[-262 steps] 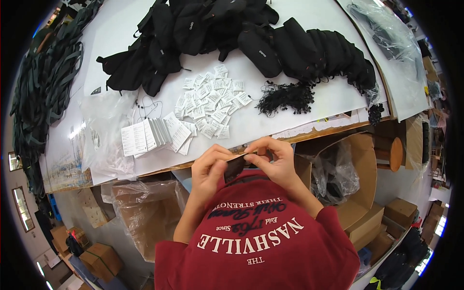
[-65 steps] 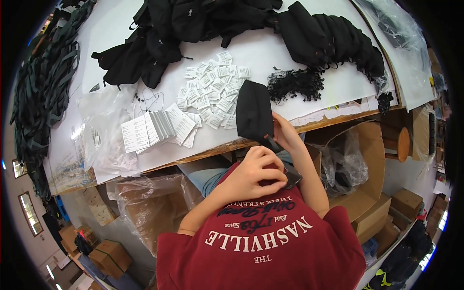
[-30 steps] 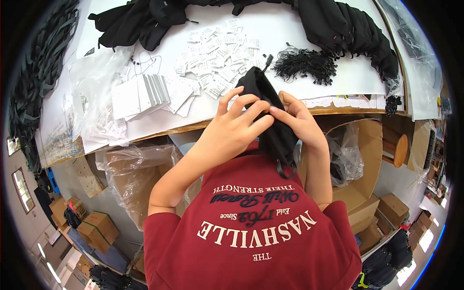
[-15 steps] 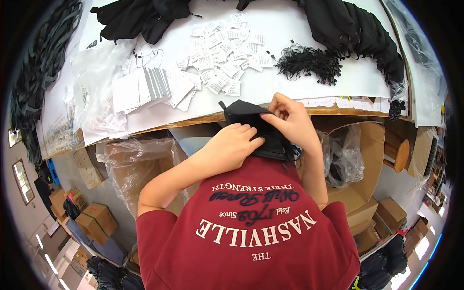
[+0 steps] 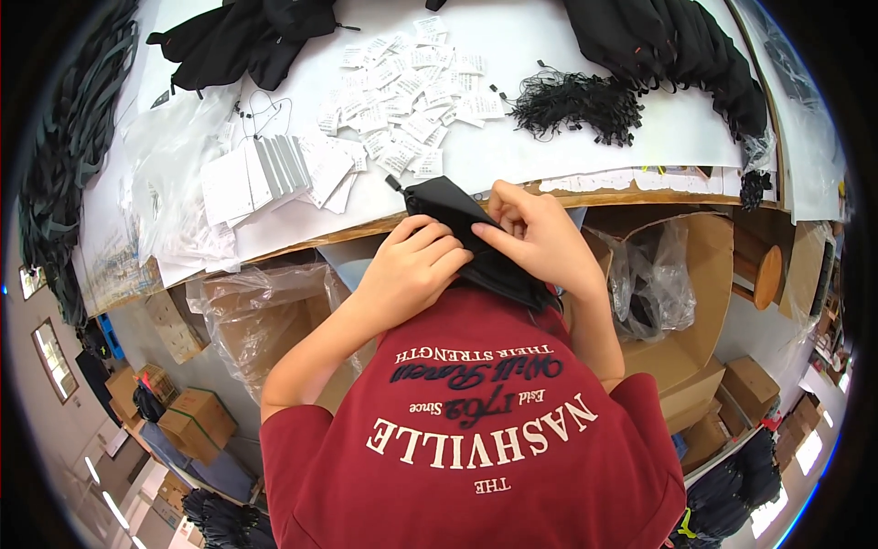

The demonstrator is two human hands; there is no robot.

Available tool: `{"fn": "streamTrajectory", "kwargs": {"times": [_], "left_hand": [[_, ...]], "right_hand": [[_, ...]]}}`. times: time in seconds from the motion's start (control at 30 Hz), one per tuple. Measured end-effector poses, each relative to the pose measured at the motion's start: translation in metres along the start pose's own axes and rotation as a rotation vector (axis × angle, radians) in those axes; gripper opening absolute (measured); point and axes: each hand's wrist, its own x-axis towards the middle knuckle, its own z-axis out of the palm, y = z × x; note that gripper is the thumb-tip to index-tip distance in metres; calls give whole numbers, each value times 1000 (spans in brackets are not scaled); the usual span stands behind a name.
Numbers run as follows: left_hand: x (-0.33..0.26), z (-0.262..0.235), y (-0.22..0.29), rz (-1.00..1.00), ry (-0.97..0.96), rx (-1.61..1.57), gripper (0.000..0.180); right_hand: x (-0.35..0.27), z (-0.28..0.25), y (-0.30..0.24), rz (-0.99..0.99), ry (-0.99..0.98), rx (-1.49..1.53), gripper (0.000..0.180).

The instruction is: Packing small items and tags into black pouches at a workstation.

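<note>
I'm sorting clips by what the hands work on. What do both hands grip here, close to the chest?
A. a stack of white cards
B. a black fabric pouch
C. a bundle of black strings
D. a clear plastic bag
B: the left hand and right hand both pinch the black fabric pouch at the table edge, while the white cards and black strings lie untouched on the table.

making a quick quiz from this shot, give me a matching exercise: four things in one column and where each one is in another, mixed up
Things
1. black pouch
2. small white tags
3. bundle of black strings
4. open cardboard box

Places
A. on the white table, to the right of the loose tags
B. held at the table edge between the left hand and the right hand
C. below the table, on the person's right
D. scattered on the white table, far side of the hands

Pairs: 1-B, 2-D, 3-A, 4-C
</note>
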Motion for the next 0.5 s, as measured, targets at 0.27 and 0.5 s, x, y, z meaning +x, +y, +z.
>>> {"fn": "streamTrajectory", "kwargs": {"times": [0.27,0.5], "left_hand": [[-6,9,1,1,93,86,25],[-13,10,-3,33,132,99,31]], "right_hand": [[2,5,-2,-6,-47,38,24],[0,8,-5,6,-64,65,23]]}}
